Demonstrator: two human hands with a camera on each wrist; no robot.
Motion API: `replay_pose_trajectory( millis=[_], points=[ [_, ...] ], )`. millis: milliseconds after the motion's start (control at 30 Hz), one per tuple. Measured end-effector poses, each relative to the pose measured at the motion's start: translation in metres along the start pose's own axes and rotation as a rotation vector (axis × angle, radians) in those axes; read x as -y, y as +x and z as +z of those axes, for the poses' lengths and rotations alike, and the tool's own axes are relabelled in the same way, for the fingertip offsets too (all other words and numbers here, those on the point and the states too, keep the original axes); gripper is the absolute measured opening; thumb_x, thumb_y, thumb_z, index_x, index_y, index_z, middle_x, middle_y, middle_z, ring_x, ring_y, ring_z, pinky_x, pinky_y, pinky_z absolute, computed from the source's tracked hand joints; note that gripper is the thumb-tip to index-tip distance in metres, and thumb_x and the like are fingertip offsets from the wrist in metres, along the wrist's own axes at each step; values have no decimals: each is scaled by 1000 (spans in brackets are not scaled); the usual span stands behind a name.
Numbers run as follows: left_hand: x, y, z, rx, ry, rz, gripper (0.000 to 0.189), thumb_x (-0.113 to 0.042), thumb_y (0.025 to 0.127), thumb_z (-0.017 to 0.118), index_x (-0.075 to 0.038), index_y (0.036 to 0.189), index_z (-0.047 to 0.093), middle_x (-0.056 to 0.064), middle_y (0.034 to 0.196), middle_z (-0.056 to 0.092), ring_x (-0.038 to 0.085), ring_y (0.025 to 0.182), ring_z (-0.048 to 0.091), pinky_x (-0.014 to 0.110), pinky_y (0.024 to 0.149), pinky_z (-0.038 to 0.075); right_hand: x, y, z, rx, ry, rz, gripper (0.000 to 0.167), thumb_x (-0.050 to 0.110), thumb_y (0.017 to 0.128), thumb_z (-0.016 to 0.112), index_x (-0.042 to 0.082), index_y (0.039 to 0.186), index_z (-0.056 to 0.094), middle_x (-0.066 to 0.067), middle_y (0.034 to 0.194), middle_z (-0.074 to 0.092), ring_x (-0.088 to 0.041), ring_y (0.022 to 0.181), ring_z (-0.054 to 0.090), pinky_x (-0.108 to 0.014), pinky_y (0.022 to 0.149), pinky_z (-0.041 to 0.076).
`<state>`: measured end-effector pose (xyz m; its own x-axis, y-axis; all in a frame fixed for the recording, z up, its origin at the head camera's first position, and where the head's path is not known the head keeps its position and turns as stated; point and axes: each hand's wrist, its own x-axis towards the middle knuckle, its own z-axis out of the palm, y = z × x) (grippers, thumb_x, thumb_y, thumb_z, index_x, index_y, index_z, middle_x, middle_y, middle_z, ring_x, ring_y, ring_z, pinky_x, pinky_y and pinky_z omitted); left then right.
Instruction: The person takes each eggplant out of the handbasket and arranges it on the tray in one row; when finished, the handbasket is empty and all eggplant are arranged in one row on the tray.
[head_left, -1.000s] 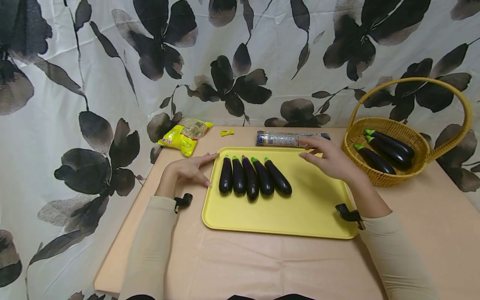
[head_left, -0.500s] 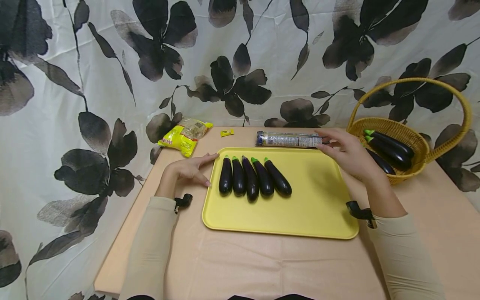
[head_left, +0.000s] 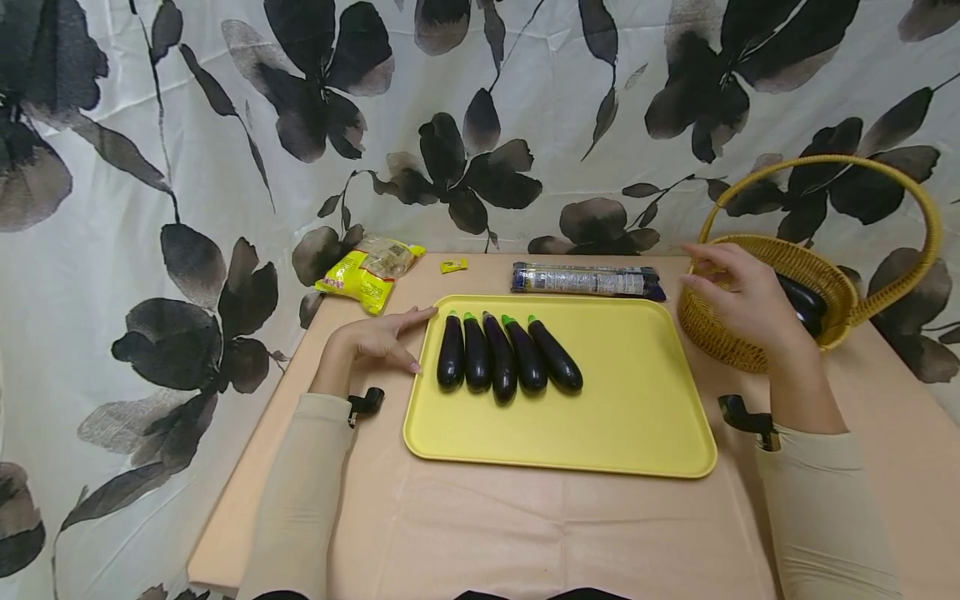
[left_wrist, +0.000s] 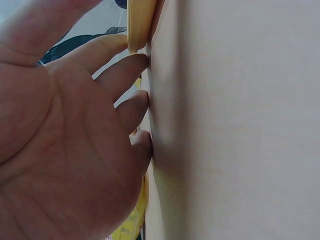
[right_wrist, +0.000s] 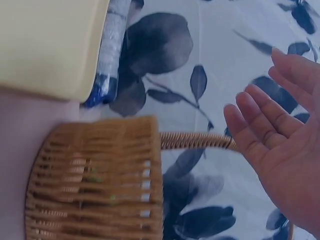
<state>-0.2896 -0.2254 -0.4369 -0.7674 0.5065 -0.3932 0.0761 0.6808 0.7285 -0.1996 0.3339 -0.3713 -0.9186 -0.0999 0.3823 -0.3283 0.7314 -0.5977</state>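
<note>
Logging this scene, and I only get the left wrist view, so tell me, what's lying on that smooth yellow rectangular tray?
Observer: Five long, glossy, dark purple eggplants, side by side toward the left of the tray in the head view.
Operator: Where's the bare right hand?
Observer: In the head view it overlaps the left side of a golden-brown woven wicker basket with a tall looped handle.
Operator: Is it holding anything?
Observer: No, the right wrist view shows nothing in it.

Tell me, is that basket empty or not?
Not empty: at least one eggplant shows inside the basket. The right hand hides part of the inside.
</note>
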Motion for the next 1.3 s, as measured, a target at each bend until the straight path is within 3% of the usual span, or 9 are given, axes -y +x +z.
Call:
replay_pose_trajectory(
  millis=[200, 333, 500, 633, 767, 933, 1100, 1300],
  points=[
    [1, 0, 0, 2, -1, 5, 124, -27, 67, 99, -37, 166, 25, 5, 177, -5, 25, 163, -10, 55, 131, -3, -25, 0, -14, 20, -72, 105, 55, 39, 106, 59, 14, 155, 51, -22, 140, 55, -36, 115, 53, -16, 80, 41],
    [1, -1, 0, 1, 3, 1, 123, -28, 67, 99, -38, 165, 25, 5, 177, -5, 26, 163, -10, 56, 131, -3, -49, 0, -18, 48, -79, 170, 59, 41, 108, 54, 12, 158, 46, -25, 141, 53, -38, 115, 52, -34, 84, 45],
    [1, -2, 0, 3, 5, -1, 123, -28, 67, 99, -38, 166, 25, 5, 177, -5, 26, 163, -10, 55, 131, -4, -71, -2, -18, 82, -102, 225, 58, 39, 109, 52, 6, 156, 47, -26, 130, 56, -36, 108, 50, -30, 77, 44],
    [1, -2, 0, 4, 8, 5, 123, -29, 67, 99, -38, 166, 26, 5, 177, -4, 26, 163, -10, 55, 131, -3, -82, -5, -20, 117, -135, 248, 57, 37, 109, 52, 1, 153, 48, -29, 123, 56, -38, 104, 50, -37, 76, 44],
    [1, -2, -1, 7, 12, 3, 123, -29, 67, 99, -37, 166, 25, 5, 177, -5, 26, 163, -10, 56, 131, -4, -90, -9, -22, 146, -164, 273, 57, 36, 110, 49, -3, 152, 47, -35, 126, 56, -44, 106, 52, -53, 82, 46],
    [0, -2, -1, 6, 16, -1, 123, -30, 67, 99, -37, 166, 25, 5, 177, -5, 25, 163, -10, 55, 131, -4, -96, -12, -25, 180, -168, 332, 56, 36, 111, 44, -2, 152, 46, -41, 143, 46, -56, 121, 47, -74, 98, 40],
    [0, -3, -1, 11, 11, 0, 124, -28, 67, 99, -37, 166, 25, 6, 177, -6, 26, 163, -11, 56, 131, -4, -100, -13, -26, 231, -169, 367, 58, 38, 112, 41, -2, 155, 42, -43, 152, 35, -62, 135, 35, -79, 106, 31],
    [0, -2, -1, 10, 13, -5, 124, -29, 67, 99, -37, 166, 25, 5, 177, -6, 26, 163, -11, 56, 131, -4, -103, -13, -25, 284, -182, 383, 59, 36, 112, 42, -3, 156, 39, -44, 153, 33, -64, 139, 28, -81, 108, 27]
  ],
)
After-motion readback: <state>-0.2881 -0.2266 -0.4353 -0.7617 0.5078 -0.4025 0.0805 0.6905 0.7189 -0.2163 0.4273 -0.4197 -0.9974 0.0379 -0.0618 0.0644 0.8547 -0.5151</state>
